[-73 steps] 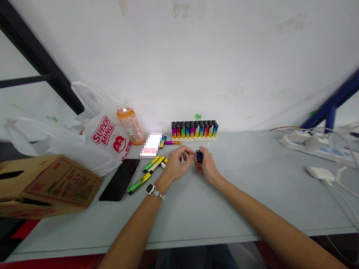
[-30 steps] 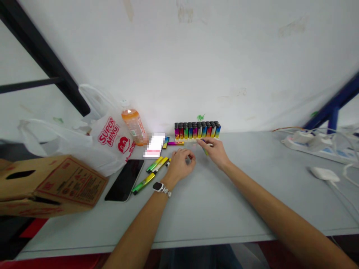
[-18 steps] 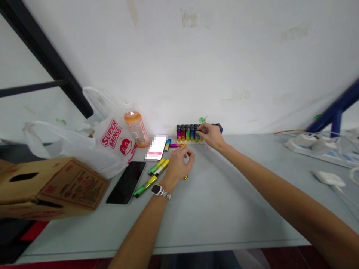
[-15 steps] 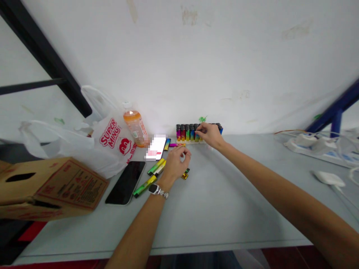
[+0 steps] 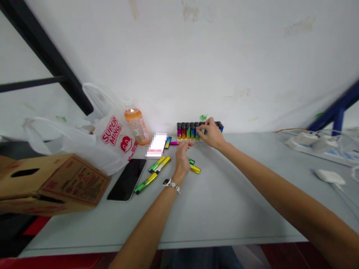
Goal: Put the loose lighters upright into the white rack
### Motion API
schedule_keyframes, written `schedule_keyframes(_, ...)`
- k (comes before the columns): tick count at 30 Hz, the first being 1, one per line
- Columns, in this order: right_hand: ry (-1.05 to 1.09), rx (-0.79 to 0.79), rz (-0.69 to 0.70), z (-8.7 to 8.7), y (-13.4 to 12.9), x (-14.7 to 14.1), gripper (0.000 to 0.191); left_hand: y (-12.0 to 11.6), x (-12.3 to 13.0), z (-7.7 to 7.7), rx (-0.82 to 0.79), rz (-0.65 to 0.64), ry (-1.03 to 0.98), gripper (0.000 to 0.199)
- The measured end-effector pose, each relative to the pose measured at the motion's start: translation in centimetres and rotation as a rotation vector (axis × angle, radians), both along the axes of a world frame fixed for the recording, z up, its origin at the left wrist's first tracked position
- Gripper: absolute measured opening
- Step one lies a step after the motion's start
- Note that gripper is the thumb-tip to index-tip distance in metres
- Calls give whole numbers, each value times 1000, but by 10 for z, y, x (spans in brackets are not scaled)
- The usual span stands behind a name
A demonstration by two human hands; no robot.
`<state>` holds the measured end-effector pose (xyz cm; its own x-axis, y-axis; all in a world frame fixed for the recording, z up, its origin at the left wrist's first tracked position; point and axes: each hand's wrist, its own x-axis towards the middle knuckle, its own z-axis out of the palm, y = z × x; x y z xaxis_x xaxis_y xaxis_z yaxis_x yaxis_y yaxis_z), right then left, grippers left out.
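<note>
A row of colourful lighters (image 5: pixel 188 131) stands upright in a tray against the wall. My right hand (image 5: pixel 213 135) is at the right part of this row, with thumb and fingers pinched on a lighter there, mostly hidden by the fingers. In front of the row, my left hand (image 5: pixel 183 158) hovers low with fingers stretched to the right and nothing visible in them. A yellow lighter (image 5: pixel 195 169) lies by its wrist, beside a green one partly covered. Left of that hand lie a green-yellow lighter (image 5: pixel 146 183) and several others. A purple lighter (image 5: pixel 174 143) lies behind it.
A dark phone (image 5: pixel 126 179), a lit phone (image 5: pixel 157 145), an orange drink bottle (image 5: pixel 137 125), a white plastic bag (image 5: pixel 112 142) and a cardboard box (image 5: pixel 73 183) occupy the left. At the right are a power strip (image 5: pixel 322 147) and a white charger (image 5: pixel 330 177).
My left hand has moved right and turned, its fingers now straighter, uncovering loose lighters. My right hand stays at the row, its fingers raised slightly.
</note>
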<state>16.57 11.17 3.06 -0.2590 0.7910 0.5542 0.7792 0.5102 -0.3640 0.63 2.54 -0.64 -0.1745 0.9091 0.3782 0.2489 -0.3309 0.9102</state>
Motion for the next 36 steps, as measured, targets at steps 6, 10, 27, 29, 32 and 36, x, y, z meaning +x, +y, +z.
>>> schedule_keyframes(6, -82, -55, 113, -7, -61, -13, 35, 13, -8, -5, 22, -94, -358, 46)
schedule_keyframes(10, -251, -323, 213, -7, -88, -21, 34, 14, -18, -3, 2, -82, -468, 46)
schedule_keyframes(27, 68, -426, 357, -12, -88, 4, 6, 1, -22, 7, -86, 69, -365, 33)
schedule_keyframes(29, 349, -487, 409, -17, -88, -1, 9, -1, -18, 7, -55, 77, -362, 31)
schedule_keyframes(32, 732, -591, 429, -23, -91, -14, 16, -2, -15, 7, -38, 68, -369, 33)
schedule_keyframes(36, 924, -673, 359, -32, -98, -22, 26, -3, -13, 7, -35, 38, -333, 36)
